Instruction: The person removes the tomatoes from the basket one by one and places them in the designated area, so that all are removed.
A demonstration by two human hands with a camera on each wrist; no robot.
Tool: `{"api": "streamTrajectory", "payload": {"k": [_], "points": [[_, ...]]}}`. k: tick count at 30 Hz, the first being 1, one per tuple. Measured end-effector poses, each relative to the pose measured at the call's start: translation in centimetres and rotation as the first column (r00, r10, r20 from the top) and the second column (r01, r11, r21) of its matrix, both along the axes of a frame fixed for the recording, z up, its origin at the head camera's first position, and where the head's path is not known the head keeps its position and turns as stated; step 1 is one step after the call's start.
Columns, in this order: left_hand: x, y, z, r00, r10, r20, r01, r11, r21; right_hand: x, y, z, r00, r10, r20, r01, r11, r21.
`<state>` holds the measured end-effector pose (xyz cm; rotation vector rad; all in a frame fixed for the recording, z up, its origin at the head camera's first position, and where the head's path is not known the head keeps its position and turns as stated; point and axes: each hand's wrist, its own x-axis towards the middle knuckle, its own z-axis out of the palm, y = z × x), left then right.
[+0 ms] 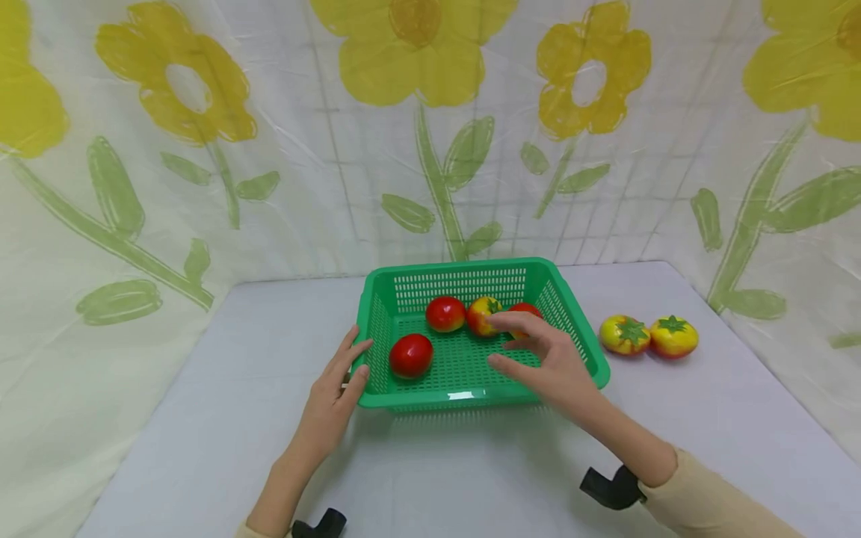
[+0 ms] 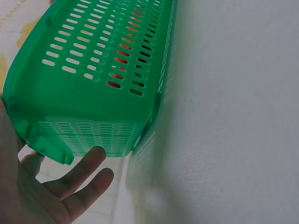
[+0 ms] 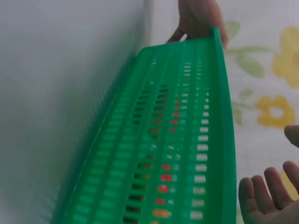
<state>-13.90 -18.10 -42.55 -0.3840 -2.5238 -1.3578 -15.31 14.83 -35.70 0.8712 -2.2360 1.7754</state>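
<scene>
A green plastic basket (image 1: 464,401) with slotted walls stands on the table. My left hand (image 1: 329,403) grips its left rim, some fingers outside the wall. In the left wrist view, two fingers (image 2: 88,198) of it extend below the rim. Inside lie a red tomato-like fruit (image 1: 411,356) near the left, another red one (image 1: 445,314) behind it, a red-yellow one (image 1: 481,317) with a green leafy top, and a red one (image 1: 526,308) partly hidden by my right hand. That right hand (image 1: 545,359) hovers over the basket's right half, thumb and fingers apart, holding nothing.
Two yellow-red fruits, one (image 1: 625,334) beside the other (image 1: 673,337), sit on the white table (image 1: 269,359) right of the basket. A white curtain (image 1: 289,149) printed with yellow flowers hangs behind and at both sides. Black straps circle both wrists.
</scene>
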Motion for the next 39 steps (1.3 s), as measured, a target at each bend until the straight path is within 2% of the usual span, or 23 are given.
{"api": "streamTrajectory", "payload": {"k": [4, 9, 17, 23, 30, 35, 39], "points": [[-0.1, -0.1, 0.0, 1.0, -0.002, 0.002, 0.002, 1.0, 0.002, -0.9, -2.2, -0.1, 0.996, 0.032, 0.083, -0.037, 0.998, 0.056], [-0.1, 0.0, -0.1, 1.0, -0.007, -0.003, 0.007, 1.0, 0.005, -2.3, -4.4, -0.3, 0.985, 0.062, 0.164, -0.071, 0.996, 0.055], [0.0, 0.2, -0.2, 1.0, -0.01, 0.007, 0.009, 1.0, 0.018, -4.7, -6.6, -1.4, 0.969, 0.072, 0.238, -0.102, 0.988, 0.116], [-0.1, 0.1, -0.1, 1.0, -0.008, 0.011, 0.007, 1.0, 0.011, -6.2, -7.7, -1.9, 0.962, 0.088, 0.258, -0.134, 0.977, 0.167], [-0.1, -0.1, -0.2, 1.0, -0.016, -0.002, 0.016, 1.0, -0.002, -6.7, -8.3, -2.2, 0.947, 0.157, 0.281, -0.226, 0.946, 0.232], [-0.1, -0.2, -0.2, 1.0, -0.01, 0.002, 0.01, 1.0, 0.001, -6.9, -8.3, -2.6, 0.929, 0.212, 0.304, -0.299, 0.913, 0.276], [-0.1, 0.0, -0.2, 1.0, -0.006, 0.005, 0.006, 1.0, -0.003, -7.0, -8.2, -2.8, 0.923, 0.234, 0.304, -0.321, 0.906, 0.276]]}}
